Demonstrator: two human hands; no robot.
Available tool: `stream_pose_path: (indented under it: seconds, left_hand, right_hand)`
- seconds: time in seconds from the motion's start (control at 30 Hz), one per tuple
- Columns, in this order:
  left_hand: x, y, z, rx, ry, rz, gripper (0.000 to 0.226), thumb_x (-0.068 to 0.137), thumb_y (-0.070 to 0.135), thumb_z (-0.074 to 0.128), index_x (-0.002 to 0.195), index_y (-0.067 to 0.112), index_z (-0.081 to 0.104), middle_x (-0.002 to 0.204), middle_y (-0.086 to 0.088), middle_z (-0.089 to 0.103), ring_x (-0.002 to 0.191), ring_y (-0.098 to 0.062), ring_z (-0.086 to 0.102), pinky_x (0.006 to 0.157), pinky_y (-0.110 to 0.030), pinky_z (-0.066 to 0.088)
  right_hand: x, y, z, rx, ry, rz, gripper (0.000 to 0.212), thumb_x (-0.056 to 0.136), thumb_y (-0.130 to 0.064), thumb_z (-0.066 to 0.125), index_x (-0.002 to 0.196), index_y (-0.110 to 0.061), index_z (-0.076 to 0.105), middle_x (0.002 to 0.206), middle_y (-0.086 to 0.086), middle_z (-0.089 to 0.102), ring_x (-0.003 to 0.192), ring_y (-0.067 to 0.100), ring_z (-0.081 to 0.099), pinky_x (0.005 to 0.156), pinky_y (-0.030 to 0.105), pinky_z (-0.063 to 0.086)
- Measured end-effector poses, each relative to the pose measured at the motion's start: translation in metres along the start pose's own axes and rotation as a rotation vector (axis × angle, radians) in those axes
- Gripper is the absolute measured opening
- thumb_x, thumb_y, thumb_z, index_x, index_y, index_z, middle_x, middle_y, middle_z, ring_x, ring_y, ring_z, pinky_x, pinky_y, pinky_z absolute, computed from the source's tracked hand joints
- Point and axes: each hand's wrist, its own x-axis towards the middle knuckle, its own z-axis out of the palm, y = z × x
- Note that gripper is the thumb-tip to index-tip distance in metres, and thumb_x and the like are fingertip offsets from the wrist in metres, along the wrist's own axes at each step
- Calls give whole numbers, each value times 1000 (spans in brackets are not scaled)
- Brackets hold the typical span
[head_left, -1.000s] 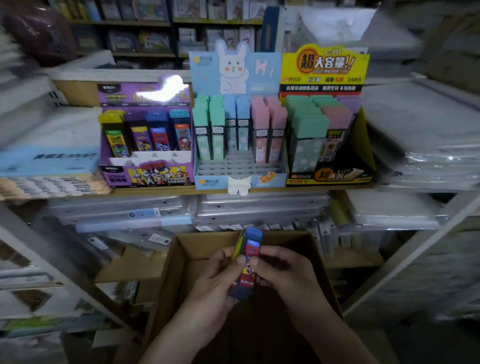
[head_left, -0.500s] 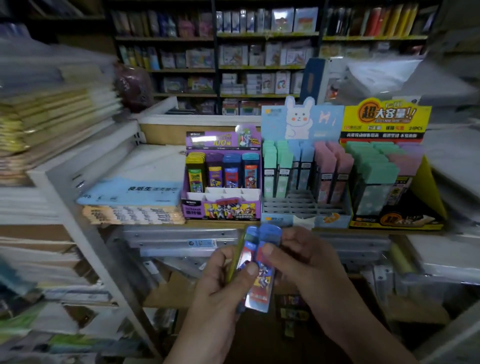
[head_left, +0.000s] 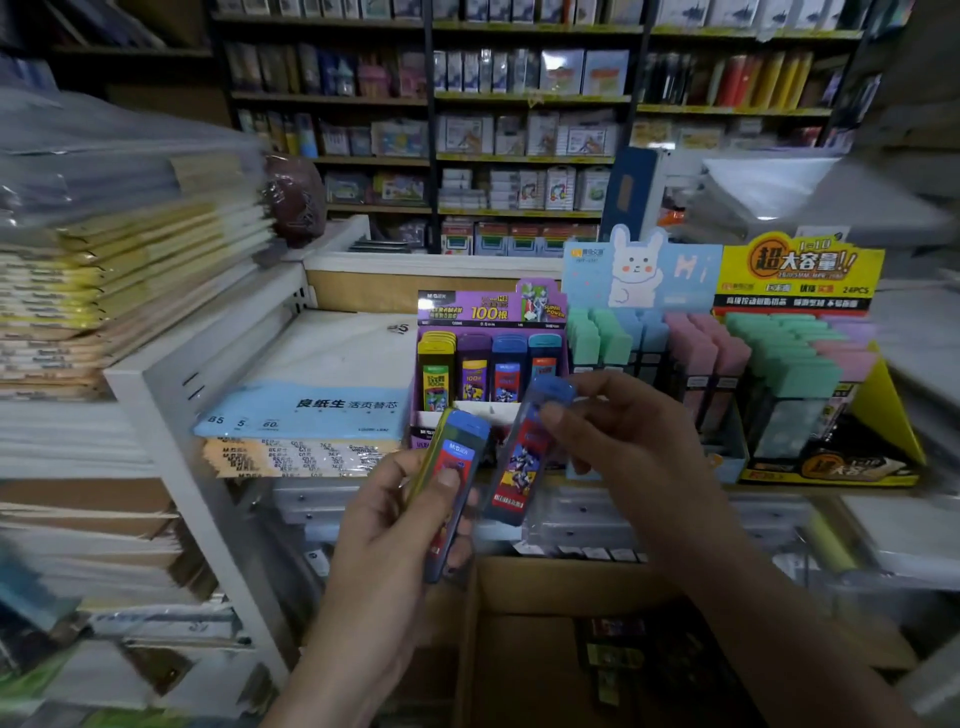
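My right hand (head_left: 623, 447) pinches one blue case (head_left: 519, 457) near its top, thumb in front and fingers behind, so that grip is clamped on it. The case stands almost upright, its long side running up and down, with the top leaning a bit to the right. The purple display box (head_left: 488, 306) sits just behind it, and the blue row (head_left: 506, 364) in that box is a little up and to the left of the case's top (the cases there stand upright too, so mine is nearly lined up). My right hand is the nearer one to that row. My left hand (head_left: 395, 519) is lower and closer to me, its grip wrapped round a small stack of cases (head_left: 457, 478), blue in front and yellow at the back. I think the next move is a short push forward and up, then down into the blue row.
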Motion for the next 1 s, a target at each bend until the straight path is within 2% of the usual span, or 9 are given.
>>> stream_pose_path:
  seconds: [0.13,0.2,0.27,0.4,0.53,0.7,0.77,0.9,1.0]
  left_hand:
    - [12,8,-10,21,5,22,28,72,30,80,97,19,75,83,-15,71,62,-15,61,50,-23,47]
    - [17,11,-14,54,27,44,32,69,35,79,97,21,75,86,-14,74,65,-15,65,52,-23,50]
    - [23,12,-17,91,49,70,25,74,34,79,97,25,75,91,-11,76,70,-15,68,55,-25,55]
    - [33,17,-19,155,37,115,30,77,44,77,101,26,74,92,-13,74,71,-20,64,61,-30,54]
    - [40,19,-20,192,37,124,31,78,45,76,103,26,74,88,-7,74,71,-18,64,62,-28,55]
    - [47,17,-19,210,53,110,22,82,38,82,100,28,75,89,-9,76,71,-18,64,67,-34,55]
    - [49,17,-16,209,63,109,26,77,42,77,99,29,75,89,-10,76,71,-18,64,68,-34,55]
    - [52,18,-12,208,54,116,30,70,45,73,96,30,75,87,-8,76,68,-14,65,61,-25,57]
    - [55,17,-11,218,45,124,23,74,39,72,94,29,75,82,-7,75,65,-13,62,58,-22,57]
  right_hand:
    - [19,-11,2,-47,26,-39,9,92,-12,69,100,-10,71,86,10,77,77,26,74,56,20,51]
    - [32,-17,1,-75,53,-72,9,92,-10,69,100,-8,71,87,10,77,75,19,72,57,19,51]
    - [44,-22,0,-129,80,-121,7,91,-11,71,97,-13,72,87,7,77,73,15,69,58,20,51]
    - [65,-22,-1,-283,116,-191,11,90,-15,74,94,-24,72,87,2,77,80,17,73,67,22,58]
    - [78,-13,1,-489,115,-225,21,89,-20,74,89,-39,64,85,-5,74,80,11,72,71,26,60]
    - [85,-5,2,-532,86,-231,22,90,-21,73,92,-40,62,84,-6,72,81,13,70,74,34,59]
    - [87,-3,2,-557,84,-246,19,90,-20,73,96,-35,64,84,-6,70,79,12,69,74,30,58]
    - [90,0,1,-620,100,-269,17,89,-20,74,106,-25,69,81,-11,66,75,7,65,67,12,53]
    - [89,2,2,-685,102,-312,22,89,-21,74,111,-18,72,81,-16,64,80,2,62,68,9,50]
